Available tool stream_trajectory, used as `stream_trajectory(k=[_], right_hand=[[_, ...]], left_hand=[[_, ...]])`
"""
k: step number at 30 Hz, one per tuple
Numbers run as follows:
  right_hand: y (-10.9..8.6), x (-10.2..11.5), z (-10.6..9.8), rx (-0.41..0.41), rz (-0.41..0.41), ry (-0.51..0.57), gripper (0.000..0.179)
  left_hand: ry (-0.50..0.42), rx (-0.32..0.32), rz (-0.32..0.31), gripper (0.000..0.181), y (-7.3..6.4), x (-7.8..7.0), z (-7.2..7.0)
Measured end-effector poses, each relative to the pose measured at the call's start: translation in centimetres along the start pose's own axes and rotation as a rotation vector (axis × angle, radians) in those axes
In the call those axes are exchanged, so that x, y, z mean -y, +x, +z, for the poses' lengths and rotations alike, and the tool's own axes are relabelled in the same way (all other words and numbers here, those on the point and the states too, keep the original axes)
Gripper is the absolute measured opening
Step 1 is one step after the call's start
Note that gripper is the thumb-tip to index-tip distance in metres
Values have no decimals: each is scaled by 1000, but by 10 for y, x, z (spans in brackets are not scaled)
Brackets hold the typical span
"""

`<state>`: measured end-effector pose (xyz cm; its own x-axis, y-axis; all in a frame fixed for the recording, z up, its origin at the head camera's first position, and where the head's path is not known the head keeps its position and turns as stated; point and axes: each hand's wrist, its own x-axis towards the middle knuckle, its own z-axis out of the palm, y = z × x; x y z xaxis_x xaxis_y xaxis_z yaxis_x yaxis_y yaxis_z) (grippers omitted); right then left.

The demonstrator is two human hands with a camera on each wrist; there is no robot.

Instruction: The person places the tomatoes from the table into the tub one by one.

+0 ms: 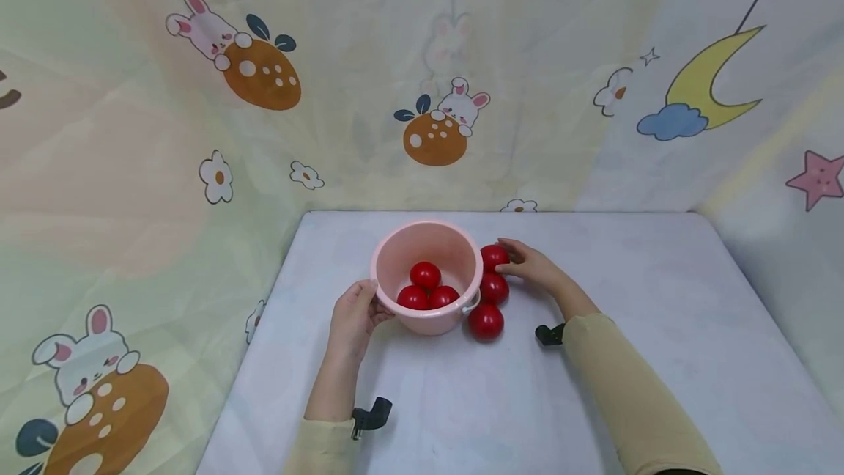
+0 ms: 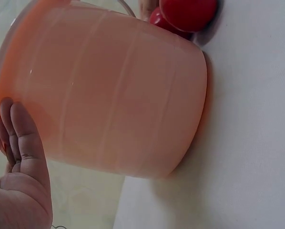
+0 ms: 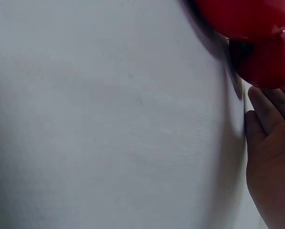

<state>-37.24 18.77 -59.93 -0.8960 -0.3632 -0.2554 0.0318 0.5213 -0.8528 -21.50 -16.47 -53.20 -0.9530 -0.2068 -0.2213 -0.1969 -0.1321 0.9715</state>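
A pink bucket (image 1: 427, 323) stands on the table, tilted a little, with three glossy red tomatoes (image 1: 425, 275) inside. My left hand (image 1: 351, 319) holds its left rim, thumb on top and fingers flat against the outer wall, as the left wrist view shows. Along the bucket's right side three more tomatoes lie in a row: a near one (image 1: 486, 322), a middle one (image 1: 494, 289) and a far one (image 1: 493, 257). My right hand (image 1: 535, 270) grips the far tomato from the right, fingers behind it and thumb in front.
The white-covered table (image 1: 428, 416) meets a patterned cloth backdrop (image 1: 349, 94) at the back and sides. A pale handle (image 1: 472, 303) hangs at the bucket's right, close to the tomatoes. Black wrist mounts (image 1: 374, 413) show on both forearms.
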Motion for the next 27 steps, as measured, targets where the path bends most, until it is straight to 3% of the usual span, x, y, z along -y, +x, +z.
stream_trajectory(k=[27], right_hand=[[3, -2, 6, -59, 23, -64, 88]], left_hand=[[-18, -2, 19, 47, 1, 2, 0]])
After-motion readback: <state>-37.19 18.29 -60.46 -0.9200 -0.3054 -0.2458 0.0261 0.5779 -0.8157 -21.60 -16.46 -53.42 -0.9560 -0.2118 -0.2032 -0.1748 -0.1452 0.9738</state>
